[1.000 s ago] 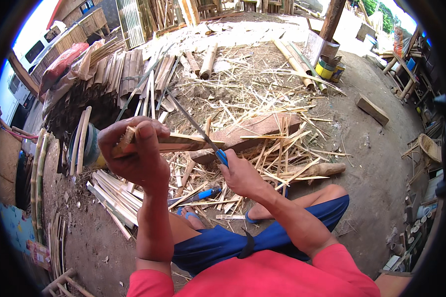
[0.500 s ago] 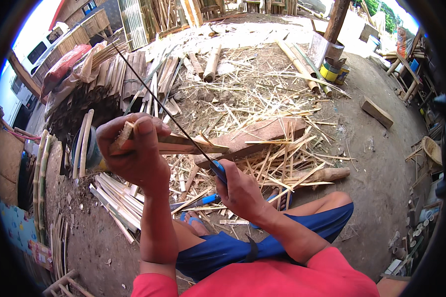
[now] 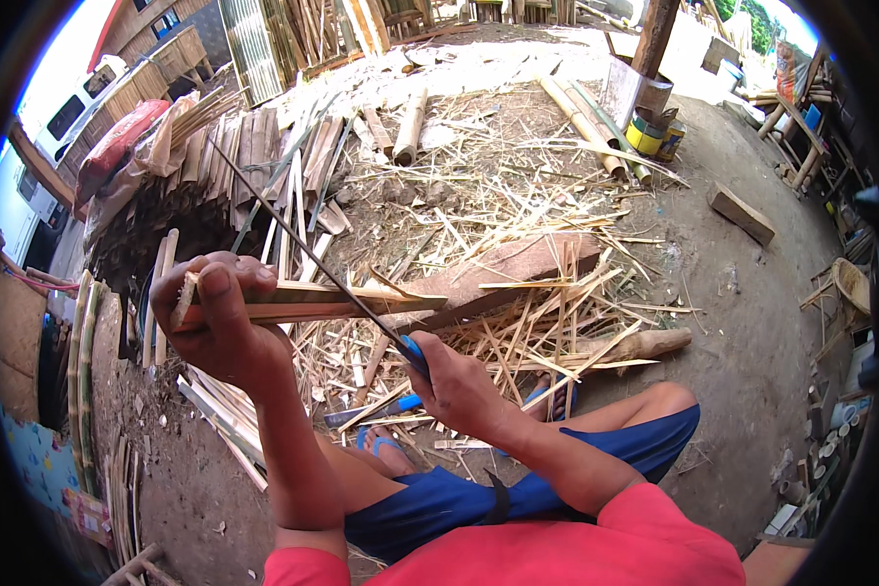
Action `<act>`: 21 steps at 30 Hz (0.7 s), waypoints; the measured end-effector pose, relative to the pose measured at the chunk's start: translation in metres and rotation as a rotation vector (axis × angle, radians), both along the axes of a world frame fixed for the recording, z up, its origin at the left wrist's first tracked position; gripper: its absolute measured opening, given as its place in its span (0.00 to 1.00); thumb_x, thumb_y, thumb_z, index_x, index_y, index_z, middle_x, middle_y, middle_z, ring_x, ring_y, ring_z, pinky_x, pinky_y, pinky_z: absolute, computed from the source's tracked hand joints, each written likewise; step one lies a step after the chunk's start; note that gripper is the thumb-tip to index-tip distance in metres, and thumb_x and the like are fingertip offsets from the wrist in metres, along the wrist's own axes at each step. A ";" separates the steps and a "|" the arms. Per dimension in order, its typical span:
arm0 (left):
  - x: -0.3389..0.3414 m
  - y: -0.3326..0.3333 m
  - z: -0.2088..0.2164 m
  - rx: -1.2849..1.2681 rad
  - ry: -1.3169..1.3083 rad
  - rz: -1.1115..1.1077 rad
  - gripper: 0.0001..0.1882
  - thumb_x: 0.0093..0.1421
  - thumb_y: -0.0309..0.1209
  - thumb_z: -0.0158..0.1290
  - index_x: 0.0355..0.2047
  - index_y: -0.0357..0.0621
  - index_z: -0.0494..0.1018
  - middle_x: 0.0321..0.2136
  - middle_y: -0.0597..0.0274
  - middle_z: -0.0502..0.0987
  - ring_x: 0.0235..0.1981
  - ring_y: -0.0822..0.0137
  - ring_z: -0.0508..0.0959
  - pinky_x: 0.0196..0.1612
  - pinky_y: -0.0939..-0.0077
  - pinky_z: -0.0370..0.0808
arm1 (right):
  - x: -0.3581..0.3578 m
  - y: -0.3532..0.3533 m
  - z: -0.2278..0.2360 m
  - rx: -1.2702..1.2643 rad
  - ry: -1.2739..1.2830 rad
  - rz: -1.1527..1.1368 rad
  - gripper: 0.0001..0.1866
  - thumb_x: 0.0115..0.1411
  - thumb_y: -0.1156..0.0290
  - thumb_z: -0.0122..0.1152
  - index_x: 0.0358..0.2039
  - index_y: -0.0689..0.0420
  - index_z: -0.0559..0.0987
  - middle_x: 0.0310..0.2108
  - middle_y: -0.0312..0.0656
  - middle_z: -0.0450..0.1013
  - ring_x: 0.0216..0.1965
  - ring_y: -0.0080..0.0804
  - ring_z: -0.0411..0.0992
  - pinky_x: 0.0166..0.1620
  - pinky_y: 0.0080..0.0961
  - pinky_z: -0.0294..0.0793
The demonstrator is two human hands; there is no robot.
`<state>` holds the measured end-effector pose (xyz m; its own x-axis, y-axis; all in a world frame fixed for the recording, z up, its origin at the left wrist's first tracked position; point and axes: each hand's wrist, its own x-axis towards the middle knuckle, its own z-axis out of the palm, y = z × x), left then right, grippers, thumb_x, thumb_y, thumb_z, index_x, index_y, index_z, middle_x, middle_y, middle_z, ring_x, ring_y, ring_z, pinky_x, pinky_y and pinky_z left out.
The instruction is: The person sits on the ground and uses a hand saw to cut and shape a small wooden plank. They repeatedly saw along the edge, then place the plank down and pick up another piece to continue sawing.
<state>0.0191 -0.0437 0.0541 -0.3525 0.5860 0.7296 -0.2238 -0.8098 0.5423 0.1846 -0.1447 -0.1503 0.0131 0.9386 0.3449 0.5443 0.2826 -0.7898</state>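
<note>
A: Head view, item one?

B: Left hand, fingers wrapped tight around a flat pale split-bamboo slat, holding it level in front of the chest.

A: Item two?

B: Right hand, fist closed on the blue handle of a long thin dark-bladed knife; the blade is crossing over the slat and pointing up and away to the left.

A: Any change from a second ago?

B: The blade is now reaching farther past the slat, and both hands are sitting a little lower. Judging by that, the shaving stroke is running on.

A: Surroundings?

B: Stacked dark bamboo strips at left, scattered pale bamboo shavings ahead, a reddish wooden plank beneath them, yellow paint cans beyond.
</note>
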 end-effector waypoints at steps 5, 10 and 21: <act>-0.009 -0.005 0.001 0.033 0.079 -0.010 0.13 0.62 0.33 0.60 0.38 0.43 0.67 0.21 0.60 0.73 0.19 0.71 0.72 0.23 0.77 0.74 | 0.058 0.032 -0.131 -0.822 -0.239 -0.367 0.14 0.64 0.64 0.56 0.45 0.59 0.70 0.29 0.53 0.77 0.31 0.48 0.79 0.34 0.45 0.77; -0.007 0.006 0.005 0.010 -0.022 -0.131 0.29 0.66 0.50 0.51 0.56 0.41 0.63 0.35 0.53 0.73 0.35 0.65 0.74 0.42 0.67 0.74 | 0.070 0.022 -0.183 -0.392 -0.054 -0.159 0.06 0.62 0.71 0.55 0.30 0.58 0.72 0.18 0.39 0.71 0.17 0.28 0.70 0.20 0.31 0.70; -0.002 -0.011 0.011 -0.071 0.262 0.042 0.21 0.59 0.42 0.65 0.44 0.41 0.73 0.37 0.65 0.74 0.38 0.74 0.72 0.46 0.78 0.69 | 0.047 -0.034 0.074 -0.150 0.211 -0.076 0.19 0.71 0.66 0.50 0.57 0.60 0.61 0.29 0.39 0.72 0.21 0.23 0.72 0.25 0.26 0.74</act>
<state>0.0176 -0.0552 0.0655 -0.1825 0.6280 0.7566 -0.0355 -0.7732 0.6332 0.2315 -0.1789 -0.0759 0.1420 0.9725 0.1845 0.3782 0.1189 -0.9181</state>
